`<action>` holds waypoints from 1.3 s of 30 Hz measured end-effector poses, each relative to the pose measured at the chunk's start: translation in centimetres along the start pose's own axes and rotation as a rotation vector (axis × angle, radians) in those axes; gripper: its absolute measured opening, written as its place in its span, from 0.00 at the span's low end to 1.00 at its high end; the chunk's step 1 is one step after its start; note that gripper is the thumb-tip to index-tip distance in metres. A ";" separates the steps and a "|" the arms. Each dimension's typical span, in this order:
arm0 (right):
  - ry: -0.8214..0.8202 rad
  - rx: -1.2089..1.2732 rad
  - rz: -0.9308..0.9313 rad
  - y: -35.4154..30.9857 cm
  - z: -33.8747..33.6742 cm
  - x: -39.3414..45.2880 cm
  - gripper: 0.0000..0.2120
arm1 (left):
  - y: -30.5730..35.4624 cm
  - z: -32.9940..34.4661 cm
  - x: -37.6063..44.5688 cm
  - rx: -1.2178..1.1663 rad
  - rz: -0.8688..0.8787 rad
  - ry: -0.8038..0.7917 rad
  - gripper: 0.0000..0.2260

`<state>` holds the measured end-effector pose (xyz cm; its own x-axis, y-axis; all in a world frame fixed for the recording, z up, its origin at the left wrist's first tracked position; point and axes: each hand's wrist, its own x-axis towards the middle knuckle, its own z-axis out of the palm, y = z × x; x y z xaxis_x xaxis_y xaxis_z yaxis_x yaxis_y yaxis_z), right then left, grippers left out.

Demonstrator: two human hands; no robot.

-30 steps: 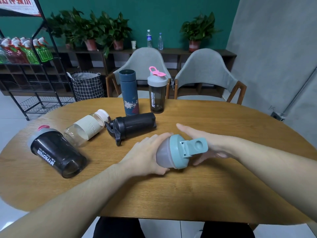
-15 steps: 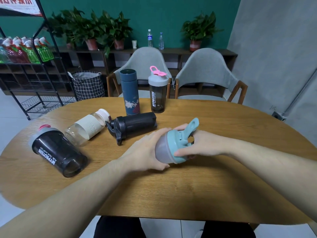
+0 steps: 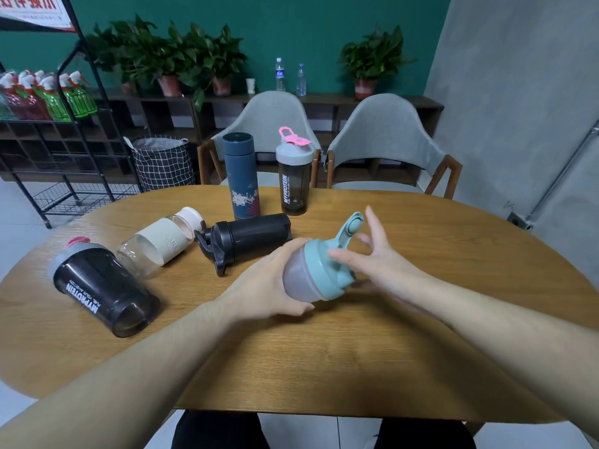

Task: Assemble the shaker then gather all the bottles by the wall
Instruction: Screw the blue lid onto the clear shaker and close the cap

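Since a moment ago the right hand (image 3: 379, 264) has let go, fingers spread; the left hand (image 3: 275, 280) grips the teal-lidded shaker (image 3: 311, 273) above the surface (image 3: 356, 351). Lid on; gathering bottles remains.

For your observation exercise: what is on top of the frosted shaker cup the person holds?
A teal lid sits on the frosted cup, flip cap raised. The left hand covers the cup's base; its contents cannot be seen.
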<state>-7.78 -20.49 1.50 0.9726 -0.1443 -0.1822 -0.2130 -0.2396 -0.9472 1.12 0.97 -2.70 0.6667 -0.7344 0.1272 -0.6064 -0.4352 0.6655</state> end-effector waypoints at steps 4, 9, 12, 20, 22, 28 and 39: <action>-0.002 -0.383 -0.308 -0.1 -0.5 -0.3 0.63 | -0.1 -0.4 0.1 -0.027 -0.006 -0.039 0.47; -0.110 -1.076 -0.503 -0.1 -1.3 0.2 0.52 | -0.1 -0.2 0.1 -0.051 -0.003 -0.029 0.46; -0.104 -0.965 -0.423 -0.6 -1.2 0.5 0.49 | 0.0 -0.1 0.0 -0.039 -0.014 -0.012 0.47; -0.059 -0.917 -0.041 -2.4 0.6 0.0 0.38 | 0.3 0.6 0.2 0.125 0.024 0.002 0.49; -0.058 -0.972 0.024 -2.7 0.7 0.1 0.39 | 0.3 0.7 0.3 0.147 0.028 -0.022 0.49; -0.125 -1.148 -0.253 -2.9 -0.6 -0.7 0.49 | 0.0 -0.1 0.5 0.063 0.020 -0.051 0.49; -0.169 -0.587 -0.064 -1.6 0.2 -0.2 0.33 | 0.7 0.1 0.3 0.317 0.074 0.057 0.47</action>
<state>-7.62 -19.90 2.99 0.9763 0.0307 -0.2143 -0.1224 -0.7383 -0.6633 0.93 0.40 -2.26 0.6333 -0.7439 0.2134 -0.7529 -0.5284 0.3924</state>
